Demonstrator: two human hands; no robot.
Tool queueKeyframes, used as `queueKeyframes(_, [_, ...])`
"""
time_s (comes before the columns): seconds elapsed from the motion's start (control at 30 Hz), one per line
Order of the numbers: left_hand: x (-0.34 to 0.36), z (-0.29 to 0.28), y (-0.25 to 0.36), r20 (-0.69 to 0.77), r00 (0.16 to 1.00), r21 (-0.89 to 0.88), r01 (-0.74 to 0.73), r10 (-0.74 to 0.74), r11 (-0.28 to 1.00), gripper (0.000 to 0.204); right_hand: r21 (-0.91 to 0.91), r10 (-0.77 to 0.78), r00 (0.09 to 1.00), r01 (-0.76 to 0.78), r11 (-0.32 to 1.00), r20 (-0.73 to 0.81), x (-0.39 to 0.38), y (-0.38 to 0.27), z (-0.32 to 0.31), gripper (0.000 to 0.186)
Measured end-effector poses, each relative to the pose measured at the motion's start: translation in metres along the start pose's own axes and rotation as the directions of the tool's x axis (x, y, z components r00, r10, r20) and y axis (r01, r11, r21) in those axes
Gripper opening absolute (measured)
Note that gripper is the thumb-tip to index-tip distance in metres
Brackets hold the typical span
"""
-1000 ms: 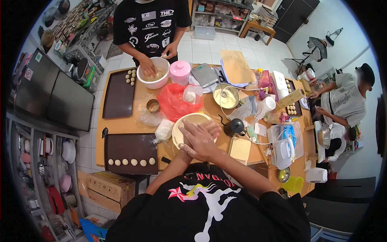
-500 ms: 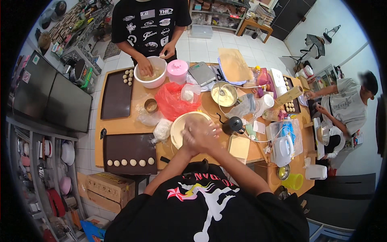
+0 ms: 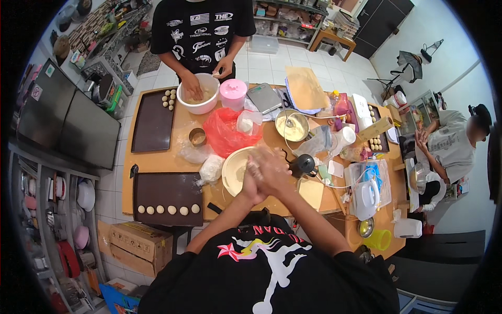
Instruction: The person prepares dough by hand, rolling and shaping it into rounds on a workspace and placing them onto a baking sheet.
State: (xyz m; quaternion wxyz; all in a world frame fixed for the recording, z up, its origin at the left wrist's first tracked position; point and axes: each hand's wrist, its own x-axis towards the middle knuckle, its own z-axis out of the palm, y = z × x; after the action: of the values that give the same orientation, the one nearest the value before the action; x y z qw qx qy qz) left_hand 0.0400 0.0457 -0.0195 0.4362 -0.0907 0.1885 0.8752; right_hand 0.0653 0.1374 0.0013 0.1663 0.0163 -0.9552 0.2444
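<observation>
The person's two hands are brought together palm to palm above the right side of a round cream bowl [image 3: 231, 176] near the front edge of the wooden table [image 3: 256, 144]. The left hand [image 3: 253, 189] lies lower, its fingers partly hidden, and the right hand [image 3: 272, 175] crosses over it with its fingers stretched out toward the black kettle [image 3: 303, 165]; both look dusted with pale powder. Whether something is pressed between the palms cannot be told, nor how far the left hand is curled. To the left, a dark tray [image 3: 167, 189] bears six pale dough balls [image 3: 171, 210] lined up along its near edge, well apart from the hands. A knotted bag of white powder [image 3: 211, 170] sits just beside the bowl, with a red plastic bag [image 3: 222, 131] behind it and a metal ring [image 3: 197, 137] to that bag's left. A cream-coloured slab [image 3: 311, 195] lies right of the hands, near the kettle. Across the table, a co-worker in a black printed shirt [image 3: 204, 31] has one hand down in a white bowl [image 3: 196, 109], next to a pink-lidded tub [image 3: 233, 93].
</observation>
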Motion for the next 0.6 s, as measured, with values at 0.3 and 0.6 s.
queueKeyframes(0.3, [0.033,-0.041,0.022,0.449,0.892,0.033,-0.084,0.06,0.996,0.076,0.192,-0.103,0.992,0.088,0.978,0.07,0.005,-0.003,0.013,0.047])
queueKeyframes(0.6, [0.011,-0.034,0.014,0.437,0.899,-0.046,0.011,0.01,0.999,0.088,0.149,-0.153,0.986,0.142,0.979,0.063,-0.005,-0.024,0.01,0.047])
